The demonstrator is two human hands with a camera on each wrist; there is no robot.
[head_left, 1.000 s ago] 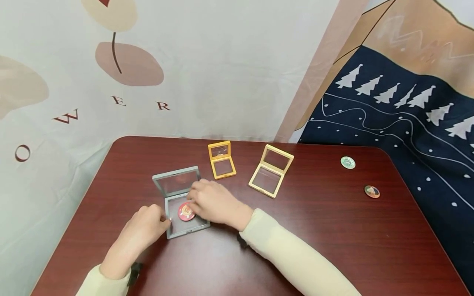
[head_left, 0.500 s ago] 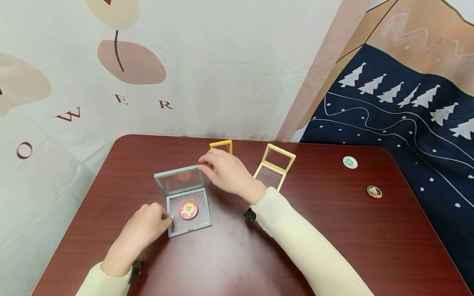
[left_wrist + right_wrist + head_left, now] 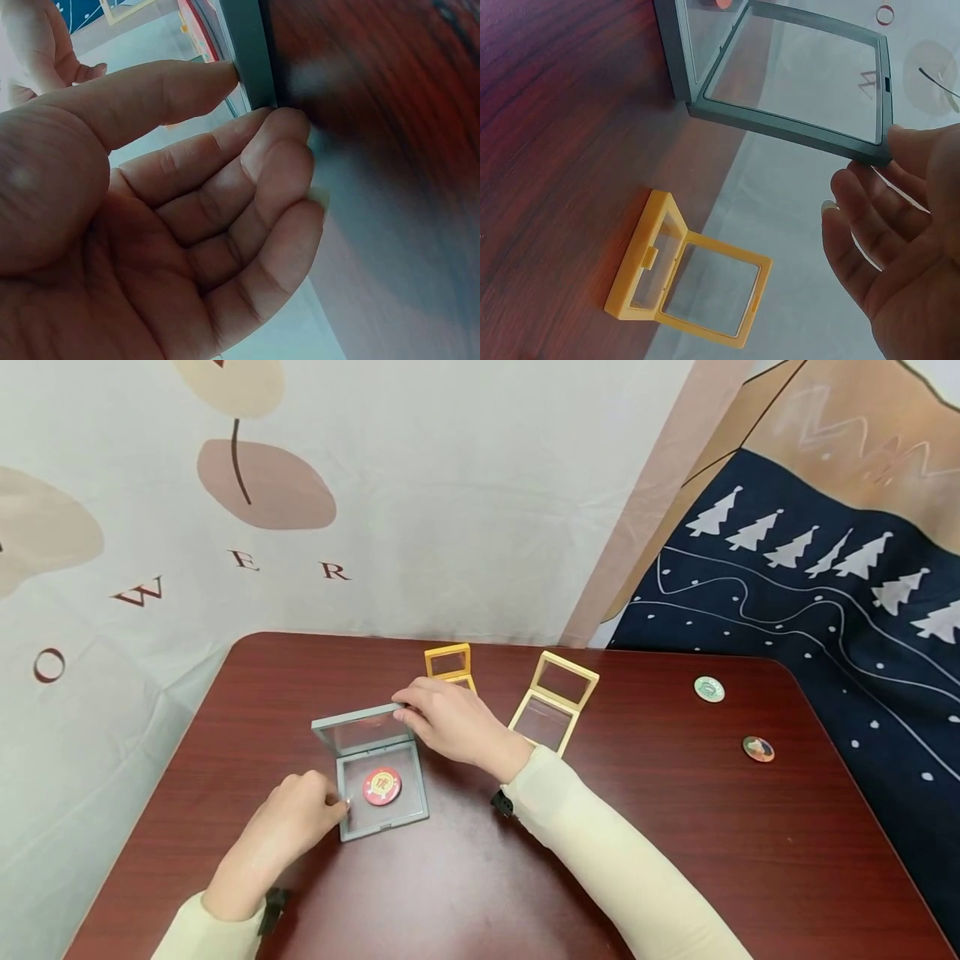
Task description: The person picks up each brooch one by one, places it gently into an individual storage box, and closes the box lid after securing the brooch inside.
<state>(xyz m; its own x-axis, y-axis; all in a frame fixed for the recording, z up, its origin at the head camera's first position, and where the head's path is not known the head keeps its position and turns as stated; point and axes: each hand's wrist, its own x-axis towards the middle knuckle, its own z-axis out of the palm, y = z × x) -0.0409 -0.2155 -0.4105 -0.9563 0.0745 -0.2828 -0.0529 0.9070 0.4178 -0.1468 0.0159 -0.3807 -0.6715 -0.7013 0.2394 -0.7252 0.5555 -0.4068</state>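
A grey hinged display case [image 3: 383,829] lies open on the table, its lid [image 3: 356,715] tilted up at the back. Inside it lies a round red token [image 3: 382,786] with a yellow centre. My left hand [image 3: 292,818] holds the left edge of the base; in the left wrist view the thumb lies on the grey edge [image 3: 251,52] with curled fingers against its side. At the lid's upper right corner, my right hand [image 3: 453,718] pinches the frame between thumb and fingers. The right wrist view shows this grip on the clear-windowed lid [image 3: 780,133].
An orange case [image 3: 447,648] stands open behind my right hand, partly covered by it. To its right is an open pale-yellow case [image 3: 555,702]. A green-and-white round token [image 3: 708,689] and a multicoloured round token [image 3: 758,749] lie at the table's right.
My right hand has left the red token, moved up to the lid's right corner and taken hold there. The lid has tipped slightly forward. The left hand has stayed put.
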